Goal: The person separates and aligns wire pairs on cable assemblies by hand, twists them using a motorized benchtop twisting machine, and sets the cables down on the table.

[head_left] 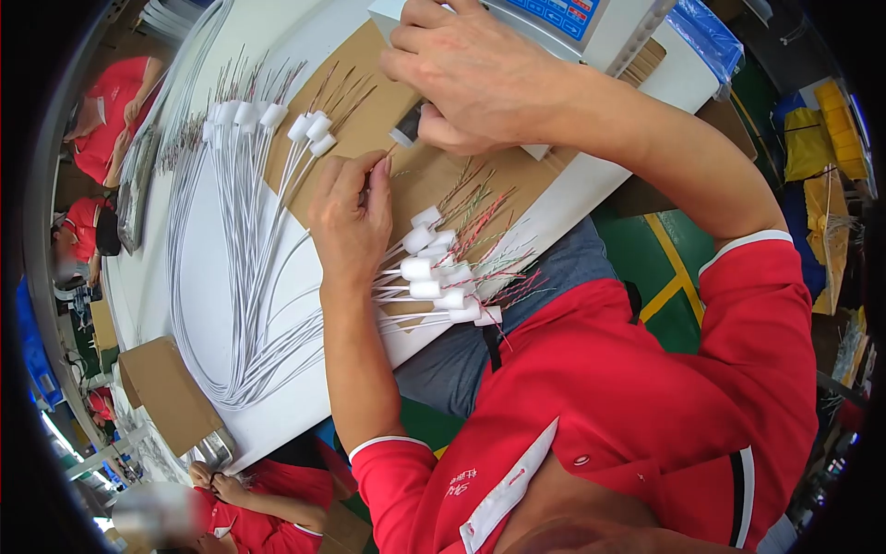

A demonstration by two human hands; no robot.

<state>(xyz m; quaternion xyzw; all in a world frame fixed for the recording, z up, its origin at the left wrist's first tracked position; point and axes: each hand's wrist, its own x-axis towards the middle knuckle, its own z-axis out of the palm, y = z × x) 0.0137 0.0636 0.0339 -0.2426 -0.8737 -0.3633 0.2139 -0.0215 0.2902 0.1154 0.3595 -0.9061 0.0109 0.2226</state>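
My left hand (355,208) is closed in a pinch, and fine wire ends (393,173) show beside its fingertips. The wire between the fingers is mostly hidden. My right hand (452,83) is curled beside the front of a white machine (629,28) with a blue keypad panel. Under its palm a short dark cylinder (406,125) with a grey end sticks out toward my left hand. What the right fingers grip is hidden. Right of my left wrist lies a bundle of white cables with white foam sleeves (426,289) and twisted, coloured wire ends (484,217).
More sleeved cables (245,115) loop across the white table (208,240) on brown cardboard (355,55). A cardboard box (171,392) stands at the table's lower left corner. Co-workers in red shirts (277,494) sit along the left. Yellow bins (838,129) are at far right.
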